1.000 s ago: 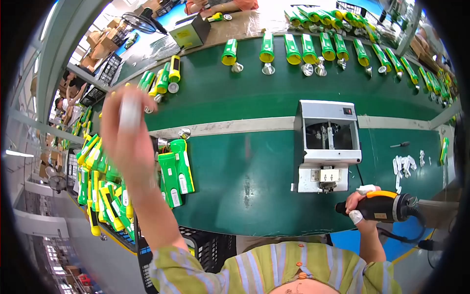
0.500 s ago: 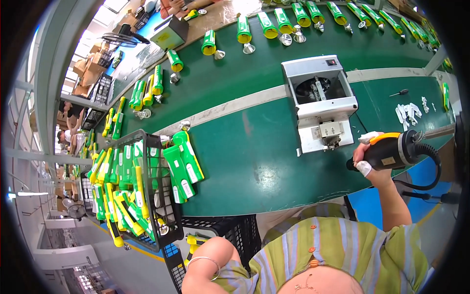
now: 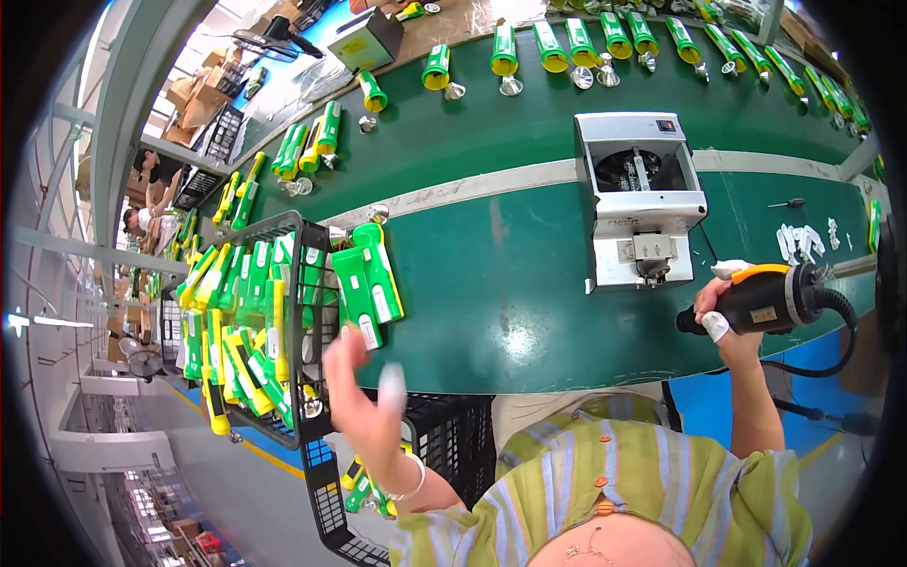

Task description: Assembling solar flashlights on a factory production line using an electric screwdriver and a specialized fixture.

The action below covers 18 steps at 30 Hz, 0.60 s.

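My left hand (image 3: 364, 402), blurred by motion, is raised beside the black crate with its fingers apart and nothing seen in them. A white cover is on its thumb. Just beyond its fingertips, two green-and-yellow flashlight bodies (image 3: 356, 283) lie on the green table against the crate. At the right, my right hand (image 3: 720, 312), with white covers on some fingers, is wrapped round a black electric screwdriver (image 3: 770, 298) with an orange lever. A coiled cable runs from the screwdriver's rear end.
A black crate (image 3: 300, 274) full of flashlight bodies stands at left. A grey metal machine (image 3: 642, 203) sits mid-table. White plastic parts (image 3: 801, 241) and a small screwdriver (image 3: 786, 203) lie at right. Several flashlights with loose reflectors line the far belt. Another crate (image 3: 453, 439) is below the table edge.
My left hand has come up from below the table edge to beside the crate and the flashlight bodies. My right hand still grips the electric screwdriver. The whole view has shifted slightly.
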Motion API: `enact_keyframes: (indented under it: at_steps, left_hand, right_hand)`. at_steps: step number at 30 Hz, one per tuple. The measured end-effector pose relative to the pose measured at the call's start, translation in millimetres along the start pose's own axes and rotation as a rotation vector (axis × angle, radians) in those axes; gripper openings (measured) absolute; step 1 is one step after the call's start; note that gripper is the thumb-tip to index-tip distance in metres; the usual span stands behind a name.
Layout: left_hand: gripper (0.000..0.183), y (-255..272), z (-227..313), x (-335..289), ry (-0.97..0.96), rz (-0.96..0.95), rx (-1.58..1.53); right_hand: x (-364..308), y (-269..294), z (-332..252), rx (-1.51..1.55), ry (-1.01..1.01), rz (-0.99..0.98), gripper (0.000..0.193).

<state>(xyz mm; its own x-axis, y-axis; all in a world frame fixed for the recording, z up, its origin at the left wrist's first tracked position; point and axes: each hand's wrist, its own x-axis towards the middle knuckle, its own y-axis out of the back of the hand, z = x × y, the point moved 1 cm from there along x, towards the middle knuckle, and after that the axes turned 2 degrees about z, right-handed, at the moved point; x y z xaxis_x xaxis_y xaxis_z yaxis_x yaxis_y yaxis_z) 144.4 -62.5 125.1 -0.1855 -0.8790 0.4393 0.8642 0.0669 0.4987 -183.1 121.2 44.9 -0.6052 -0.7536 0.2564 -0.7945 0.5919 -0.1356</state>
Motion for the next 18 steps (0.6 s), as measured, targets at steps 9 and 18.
enact_keyframes:
  at_steps: [9,18]
  left_hand:
    - [0.056,-25.0,-160.4,-9.3,0.248,0.199,0.979]
    - [0.044,4.9,-108.6,12.5,-0.076,0.479,0.599]
  right_hand:
    - [2.8,-4.2,-5.2,0.018,-0.002,-0.046,0.032]
    - [10.5,-6.6,-12.7,-0.024,0.016,0.008,0.021]
